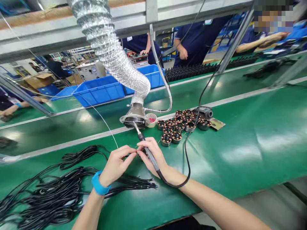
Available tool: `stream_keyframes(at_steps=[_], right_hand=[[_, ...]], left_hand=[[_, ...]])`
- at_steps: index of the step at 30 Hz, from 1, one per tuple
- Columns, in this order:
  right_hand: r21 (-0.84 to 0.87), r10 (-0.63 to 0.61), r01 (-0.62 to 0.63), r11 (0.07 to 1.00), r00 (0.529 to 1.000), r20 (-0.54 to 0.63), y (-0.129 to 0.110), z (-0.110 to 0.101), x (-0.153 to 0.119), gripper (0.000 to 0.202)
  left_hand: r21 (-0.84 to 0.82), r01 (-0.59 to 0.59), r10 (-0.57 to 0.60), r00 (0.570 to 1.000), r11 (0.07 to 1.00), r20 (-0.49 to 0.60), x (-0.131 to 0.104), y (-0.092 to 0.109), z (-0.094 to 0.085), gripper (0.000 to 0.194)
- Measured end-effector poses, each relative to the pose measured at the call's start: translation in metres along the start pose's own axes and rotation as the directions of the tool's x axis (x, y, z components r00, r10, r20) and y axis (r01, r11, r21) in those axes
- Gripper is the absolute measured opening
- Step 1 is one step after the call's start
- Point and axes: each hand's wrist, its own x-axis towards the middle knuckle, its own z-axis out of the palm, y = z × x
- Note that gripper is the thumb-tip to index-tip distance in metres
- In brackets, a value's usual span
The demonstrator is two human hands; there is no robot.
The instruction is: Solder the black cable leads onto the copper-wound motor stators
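Note:
A soldering iron (149, 154) lies across my right hand (157, 156), held between thumb and fingers, its metal tip pointing up and away in front of the fume hood. My left hand (120, 162), with a blue band at its wrist, is closed in a pinch; its fingertips meet those of my right hand. Something small and dark sits between the two hands, mostly hidden by fingers. Just beyond my right hand, several copper-wound motor stators (179, 127) stand grouped on the green bench. Black cables (55, 195) lie in a tangled bundle left of and under my left forearm.
A silver exhaust duct (115, 54) hangs down to the fume hood (135, 115). Beside it are a tape roll (151, 120) and a jointed metal hose. The iron's black cord loops over my right forearm. Blue bins (99, 91) and co-workers are across the conveyor.

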Motion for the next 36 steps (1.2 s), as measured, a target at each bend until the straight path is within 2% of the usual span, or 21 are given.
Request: stream_keyframes(at_steps=[2,4,6,8,10,11,12,13,16,20,23,26,29,31,34,35,36], right_hand=[[-0.009,-0.009,0.009,1.0,1.0,0.012,0.001,0.004,-0.002,0.035],[-0.017,-0.032,0.033,0.999,0.999,0.03,0.002,0.007,-0.003,0.034],[-0.017,-0.073,0.074,0.997,0.996,0.056,0.002,0.01,-0.004,0.035],[-0.025,-0.121,0.124,0.992,0.989,0.085,0.0,0.012,-0.004,0.035],[-0.039,-0.167,0.172,0.984,0.98,0.105,-0.002,0.012,-0.005,0.036],[-0.043,-0.185,0.191,0.981,0.977,0.105,-0.003,0.012,-0.005,0.036],[-0.043,-0.197,0.202,0.978,0.976,0.096,-0.003,0.011,-0.006,0.037],[-0.044,-0.198,0.202,0.978,0.977,0.083,-0.004,0.01,-0.006,0.037],[-0.061,-0.124,0.125,0.99,0.992,0.024,-0.002,0.006,-0.009,0.036],[-0.041,0.033,-0.035,0.999,0.998,-0.049,0.005,0.004,-0.013,0.034],[-0.005,0.098,-0.098,0.995,0.994,-0.054,0.008,0.006,-0.015,0.032],[0.022,0.124,-0.123,0.992,0.991,-0.053,0.009,0.008,-0.016,0.032],[0.031,0.117,-0.115,0.993,0.99,-0.078,0.008,0.009,-0.016,0.032],[0.029,0.121,-0.119,0.992,0.988,-0.1,0.009,0.008,-0.016,0.031],[0.025,0.145,-0.143,0.989,0.982,-0.118,0.009,0.008,-0.014,0.03],[0.025,0.15,-0.148,0.989,0.981,-0.122,0.009,0.008,-0.014,0.03],[0.026,0.151,-0.149,0.989,0.981,-0.124,0.009,0.008,-0.013,0.03]], left_hand=[[-0.016,0.062,-0.06,0.994,0.998,0.096,0.001,0.003,-0.014,0.028],[-0.037,0.104,-0.093,0.966,0.994,0.239,0.005,0.005,-0.028,0.031],[-0.056,0.139,-0.101,0.892,0.989,0.44,0.015,0.006,-0.041,0.034],[-0.101,0.135,-0.045,0.787,0.986,0.616,0.028,0.005,-0.051,0.034],[-0.168,0.129,0.034,0.686,0.977,0.726,0.042,0.002,-0.055,0.031],[-0.196,0.137,0.06,0.654,0.971,0.754,0.048,-0.001,-0.055,0.029],[-0.214,0.152,0.068,0.642,0.965,0.764,0.052,-0.004,-0.053,0.028],[-0.222,0.175,0.057,0.649,0.959,0.758,0.055,-0.007,-0.051,0.026],[-0.229,0.257,-0.038,0.74,0.939,0.672,0.055,-0.015,-0.039,0.024],[-0.266,0.343,-0.169,0.842,0.901,0.512,0.039,-0.015,-0.02,0.026],[-0.265,0.338,-0.232,0.903,0.903,0.361,0.025,-0.011,-0.014,0.027],[-0.255,0.276,-0.243,0.957,0.927,0.156,0.013,-0.013,-0.022,0.03],[-0.309,0.241,-0.257,0.966,0.92,-0.012,0.006,-0.022,-0.04,0.025],[-0.425,0.172,-0.264,0.95,0.888,-0.167,0.003,-0.027,-0.053,0.023],[-0.568,-0.023,-0.272,0.861,0.823,-0.429,-0.004,-0.025,-0.065,0.023],[-0.577,-0.054,-0.278,0.838,0.815,-0.47,-0.008,-0.021,-0.065,0.025],[-0.566,-0.044,-0.282,0.834,0.823,-0.475,-0.011,-0.017,-0.064,0.026]])
